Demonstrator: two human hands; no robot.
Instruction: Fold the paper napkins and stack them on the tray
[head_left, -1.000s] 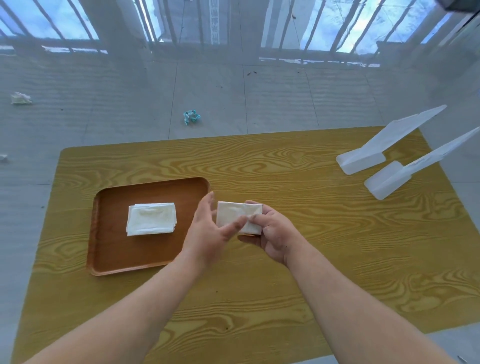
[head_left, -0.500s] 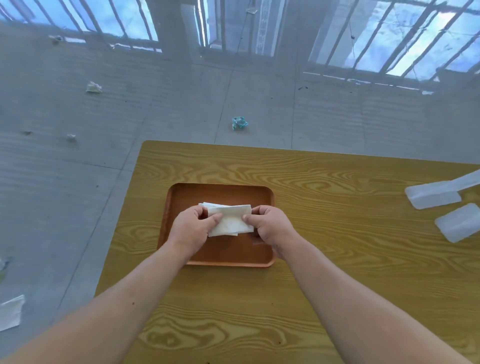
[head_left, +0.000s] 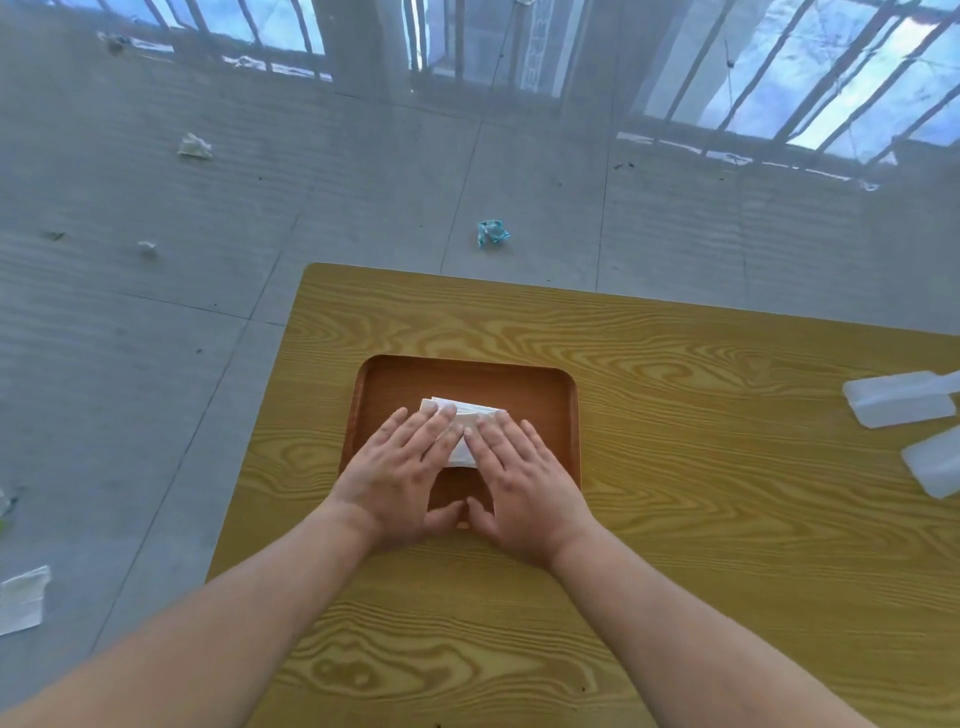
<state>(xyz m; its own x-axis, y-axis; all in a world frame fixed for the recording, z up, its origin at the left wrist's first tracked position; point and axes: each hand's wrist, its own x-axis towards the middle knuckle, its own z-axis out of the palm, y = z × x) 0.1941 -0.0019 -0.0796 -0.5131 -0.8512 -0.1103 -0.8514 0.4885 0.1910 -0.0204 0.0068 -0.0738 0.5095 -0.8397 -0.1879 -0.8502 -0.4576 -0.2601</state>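
Head view: left hand (head_left: 400, 470) and right hand (head_left: 522, 480) lie flat, fingers (head_left: 434, 428) straight, gripping nothing, pressing the napkins (head_left: 470, 409) beneath them, probably to flatten the stack. It sits in the tray (head_left: 395, 384), under the fingers.

Bare left hand (head_left: 402, 470), right hand (head_left: 522, 483), forearms (head_left: 249, 618)

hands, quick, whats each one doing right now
Left hand: open, fingers flat, pressing the napkin stack on the tray.
Right hand: open, flat on the same stack.
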